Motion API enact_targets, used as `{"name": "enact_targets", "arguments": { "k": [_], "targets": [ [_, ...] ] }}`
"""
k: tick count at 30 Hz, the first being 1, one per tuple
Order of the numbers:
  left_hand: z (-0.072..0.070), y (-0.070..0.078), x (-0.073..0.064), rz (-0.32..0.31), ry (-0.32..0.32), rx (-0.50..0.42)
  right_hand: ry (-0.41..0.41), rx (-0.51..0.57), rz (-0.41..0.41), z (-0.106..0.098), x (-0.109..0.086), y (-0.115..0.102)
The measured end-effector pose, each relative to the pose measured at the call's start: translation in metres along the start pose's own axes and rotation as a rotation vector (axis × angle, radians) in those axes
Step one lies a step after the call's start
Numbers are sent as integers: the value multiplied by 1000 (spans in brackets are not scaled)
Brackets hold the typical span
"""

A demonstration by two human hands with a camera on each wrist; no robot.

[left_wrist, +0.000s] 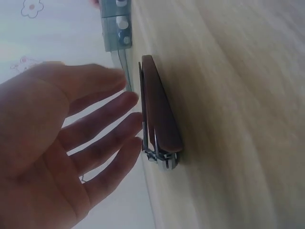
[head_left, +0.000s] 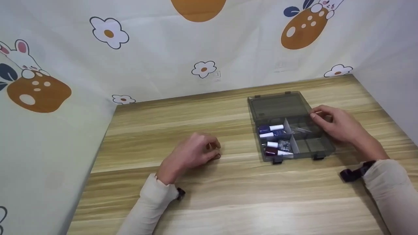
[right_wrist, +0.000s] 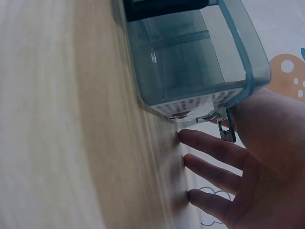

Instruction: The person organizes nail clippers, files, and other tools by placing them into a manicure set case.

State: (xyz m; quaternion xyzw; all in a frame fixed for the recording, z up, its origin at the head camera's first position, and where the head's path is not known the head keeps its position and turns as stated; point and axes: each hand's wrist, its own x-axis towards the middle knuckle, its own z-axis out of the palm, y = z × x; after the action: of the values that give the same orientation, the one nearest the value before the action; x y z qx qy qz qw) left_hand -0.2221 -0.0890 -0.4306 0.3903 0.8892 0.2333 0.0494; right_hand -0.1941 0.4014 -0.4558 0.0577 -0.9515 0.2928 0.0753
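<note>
My left hand (head_left: 192, 150) hovers low over the table, its fingers loosely bent and nothing between them. Right beside those fingertips lies a nail clipper (left_wrist: 159, 107) with a brown lever and metal jaws, seen in the left wrist view. My right hand (head_left: 339, 124) is at the right side of a smoky clear compartment box (head_left: 313, 145). Thumb and index finger meet at the edge of its raised lid (head_left: 277, 106), while the other fingers reach down to the tabletop. In the right wrist view, the box hides the thumb tip.
Several nail polish bottles (head_left: 277, 151) with white caps lie in the box's left compartments. Thin clear pieces (head_left: 300, 129) are in the back right compartment. Two dark latches (head_left: 277, 160) stick out in front. A patterned cloth (head_left: 156, 65) hangs behind the wooden table (head_left: 222, 195).
</note>
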Motion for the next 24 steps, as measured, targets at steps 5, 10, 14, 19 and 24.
{"name": "enact_targets", "arguments": {
  "k": [5,10,14,19,24],
  "targets": [
    [-1,-2,-2,34,-59,-14,-3,0,11,0,0,0],
    [-2,-3,-4,48,-102,-46,-8,4,16,0,0,0],
    [-5,-5,-5,49,-124,-65,1,-5,7,0,1,0],
    [-7,-4,-6,58,-140,-61,18,-21,-3,0,0,0],
    [-6,-3,-6,59,-143,-47,18,-20,-3,1,0,1]
  ]
}}
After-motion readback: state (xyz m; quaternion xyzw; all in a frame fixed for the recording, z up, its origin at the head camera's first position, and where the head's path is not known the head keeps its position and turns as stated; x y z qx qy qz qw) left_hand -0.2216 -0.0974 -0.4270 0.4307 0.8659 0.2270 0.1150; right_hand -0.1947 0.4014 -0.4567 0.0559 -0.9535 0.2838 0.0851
